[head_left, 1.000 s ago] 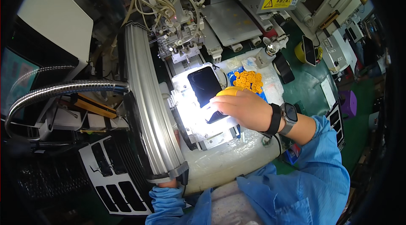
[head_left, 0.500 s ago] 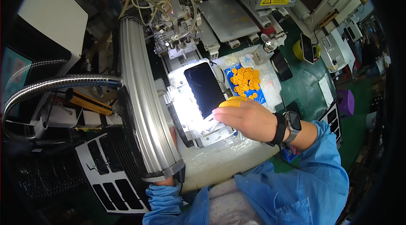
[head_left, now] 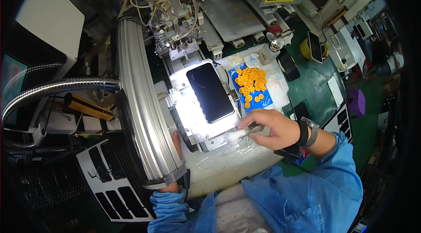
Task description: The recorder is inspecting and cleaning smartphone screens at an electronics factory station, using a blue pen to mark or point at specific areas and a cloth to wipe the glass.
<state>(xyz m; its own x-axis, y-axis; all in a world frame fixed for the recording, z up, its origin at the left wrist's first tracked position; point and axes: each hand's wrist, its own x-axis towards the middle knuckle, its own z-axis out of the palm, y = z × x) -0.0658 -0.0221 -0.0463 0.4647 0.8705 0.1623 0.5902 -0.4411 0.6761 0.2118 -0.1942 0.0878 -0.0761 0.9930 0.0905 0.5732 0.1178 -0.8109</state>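
A black phone-shaped screen panel [head_left: 211,92] lies face up on a brightly lit white fixture plate [head_left: 184,101]. Just off the plate's near right corner, my right hand [head_left: 274,130] is closed on metal tweezers [head_left: 254,128]. At their tip is a white, blurred wad [head_left: 236,136], apparently cotton or cloth. My left hand [head_left: 176,144] is mostly hidden behind the ribbed aluminium housing; only a bit of it shows beside the fixture, and I cannot make out its grip. Several orange finger cots [head_left: 251,81] are heaped on a blue sheet [head_left: 264,100] right of the fixture.
The long aluminium housing [head_left: 142,101] stands between my left arm and the fixture. Beyond the plate is a machine head [head_left: 180,35] with hoses. A metal-topped dispenser bottle [head_left: 272,49] and a dark roll [head_left: 288,64] stand at far right. A white tray [head_left: 116,180] with black panels lies left.
My right hand has drawn back from the panel's near right corner toward me. Tweezers with a white wad now show in it; the yellow at its fingertips no longer shows.
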